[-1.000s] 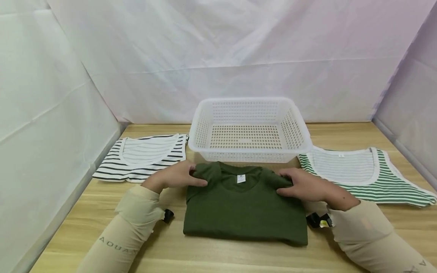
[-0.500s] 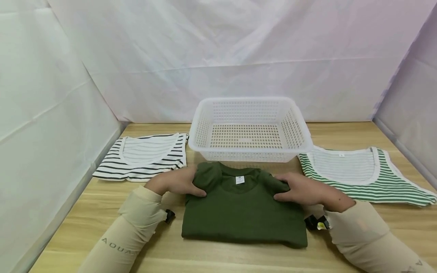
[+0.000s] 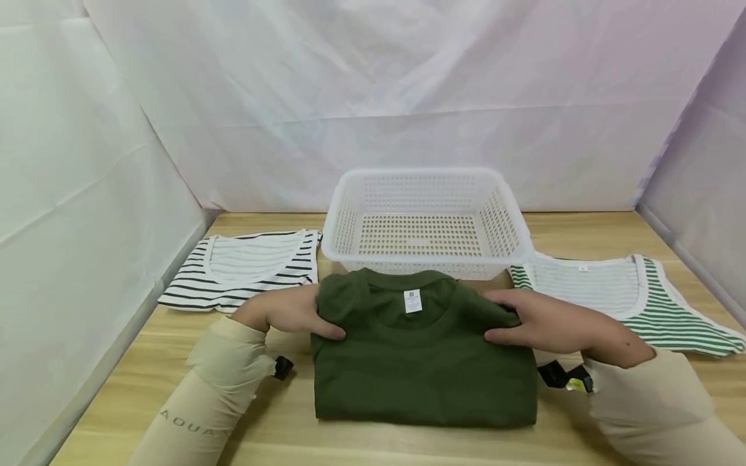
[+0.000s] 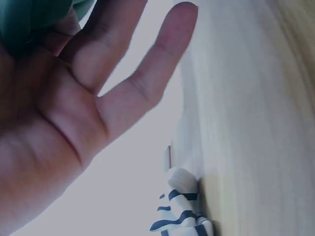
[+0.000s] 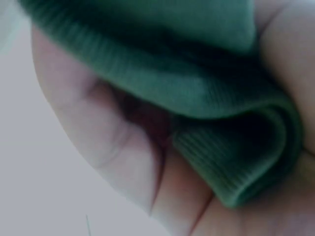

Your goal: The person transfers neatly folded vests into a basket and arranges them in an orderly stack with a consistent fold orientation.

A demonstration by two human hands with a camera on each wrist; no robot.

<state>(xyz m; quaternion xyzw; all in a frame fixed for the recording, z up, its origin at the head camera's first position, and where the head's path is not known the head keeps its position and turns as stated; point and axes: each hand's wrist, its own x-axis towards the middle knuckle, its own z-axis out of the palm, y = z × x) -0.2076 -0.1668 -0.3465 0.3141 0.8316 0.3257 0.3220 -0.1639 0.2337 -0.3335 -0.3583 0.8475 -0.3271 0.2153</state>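
A folded dark green T-shirt [image 3: 422, 378] with a white neck label faces me in the middle of the head view. My left hand [image 3: 294, 312] pinches its left shoulder, thumb on the front. In the left wrist view a bit of the green cloth [image 4: 34, 22] shows at the top corner, while two fingers of that hand [image 4: 98, 83] stretch out beyond it. My right hand [image 3: 544, 322] grips the right shoulder, thumb also in front. The right wrist view shows ribbed, folded green cloth [image 5: 206, 93] inside the curled fingers [image 5: 113, 132].
Just behind the shirt stands a white plastic basket [image 3: 428, 266] with perforated walls. A black-and-white striped top [image 3: 233, 298] lies folded at the left. To the right is a green-and-white striped top [image 3: 670, 330]. White sheeting [image 3: 408, 123] encloses the wooden table [image 3: 280, 446].
The green T-shirt has come up off the table towards me and looks larger. Both hands rise with it, spreading slightly apart. The basket and striped tops stay put.
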